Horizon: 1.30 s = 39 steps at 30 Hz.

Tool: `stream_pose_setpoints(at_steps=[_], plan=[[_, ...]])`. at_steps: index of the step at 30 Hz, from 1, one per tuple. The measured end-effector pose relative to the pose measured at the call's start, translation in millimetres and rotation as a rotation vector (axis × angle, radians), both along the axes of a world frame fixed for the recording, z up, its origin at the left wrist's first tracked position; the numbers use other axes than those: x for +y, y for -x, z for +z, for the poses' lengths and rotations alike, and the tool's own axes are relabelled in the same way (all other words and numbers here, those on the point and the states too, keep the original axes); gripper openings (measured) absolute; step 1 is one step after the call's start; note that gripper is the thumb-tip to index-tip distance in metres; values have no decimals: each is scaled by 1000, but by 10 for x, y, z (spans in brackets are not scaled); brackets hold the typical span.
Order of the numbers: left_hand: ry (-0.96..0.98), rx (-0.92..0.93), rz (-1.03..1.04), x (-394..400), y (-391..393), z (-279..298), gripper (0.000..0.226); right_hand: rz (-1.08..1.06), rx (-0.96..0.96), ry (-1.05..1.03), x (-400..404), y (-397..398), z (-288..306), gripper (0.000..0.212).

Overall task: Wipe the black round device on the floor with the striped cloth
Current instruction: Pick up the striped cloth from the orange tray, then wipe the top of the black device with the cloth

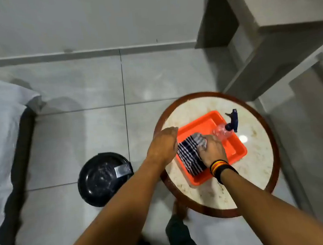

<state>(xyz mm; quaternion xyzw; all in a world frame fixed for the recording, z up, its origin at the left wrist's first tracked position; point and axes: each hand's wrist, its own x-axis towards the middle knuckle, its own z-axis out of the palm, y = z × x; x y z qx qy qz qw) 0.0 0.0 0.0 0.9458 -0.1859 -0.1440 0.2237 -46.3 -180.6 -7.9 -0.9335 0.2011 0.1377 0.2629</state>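
both hands, left hand [163, 144] and right hand [213, 150], grasp the striped cloth [190, 155] in the orange tray [236, 151]. black round device [103, 180] sits on floor, apart. risk: lifting cloth may topple the nearby spray bottle [227, 129].

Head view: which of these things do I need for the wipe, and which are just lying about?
For the job:
- striped cloth, under both hands, in the orange tray
- black round device on the floor
- left hand, right hand

Lying about:
- spray bottle
- round table
- bed
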Motion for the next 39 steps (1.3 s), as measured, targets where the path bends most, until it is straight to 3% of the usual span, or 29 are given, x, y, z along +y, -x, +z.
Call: stream_pose_setpoints(at_steps=[5,10,15,19,22,27,31,39], plan=[[16,133,-6,-542,43,-741,30,-256,142,-109,-133,209,-753,49],[-80,136,50,-964,28,-1127,48,-424,106,-119,-43,242,-1140,69],[-208,48,169,-1181,-86,-1327,46,-486,82,-27,-118,76,-1286,88],[-144,87,218,-1199,-162,-1308,39,-506,-1,-163,-213,38,-1314,63],[49,129,285,-1090,-164,-1159,37,-535,-135,-241,-190,49,-1233,56],[384,117,587,-646,-81,-718,28,-463,-396,-325,86,-33,-826,51],[539,-15,837,128,115,-554,27,-260,-489,-398,742,-144,-531,47],[457,96,1270,1678,747,-1088,24,135,-176,-369,2312,-70,-1007,41]])
